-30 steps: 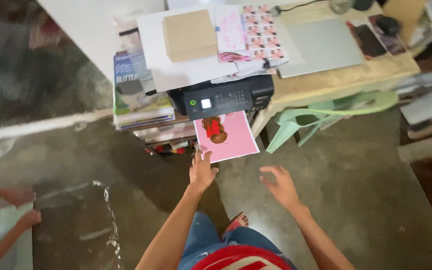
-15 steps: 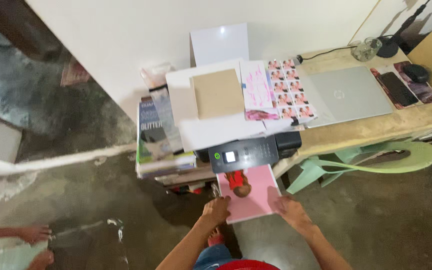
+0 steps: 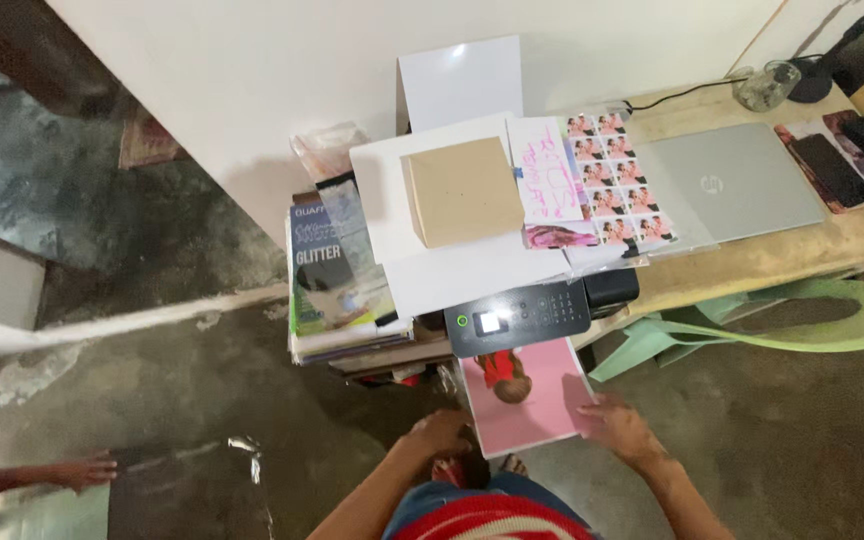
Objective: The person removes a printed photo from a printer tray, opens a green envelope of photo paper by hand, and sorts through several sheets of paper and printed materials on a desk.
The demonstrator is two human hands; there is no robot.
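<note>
A pink printed sheet (image 3: 542, 405) with a small red and brown figure sticks out of the front of a black printer (image 3: 522, 312). My left hand (image 3: 442, 433) grips the sheet's near left corner. My right hand (image 3: 620, 425) holds its right edge, fingers curled over the paper. White sheets and a tan cardboard piece (image 3: 462, 190) lie on top of the printer, and a white sheet stands in its rear feed.
A stack of paper packs (image 3: 337, 280) sits left of the printer. A wooden table (image 3: 752, 258) holds a closed silver laptop (image 3: 742, 185) and photo sheets (image 3: 614, 175). A green plastic chair (image 3: 752, 325) stands under it. Another person's hand (image 3: 77, 470) is at far left on the concrete floor.
My right hand came from the air onto the sheet's right edge. Both hands now hold the pink sheet. The view shifted, so the printer sits lower in the frame.
</note>
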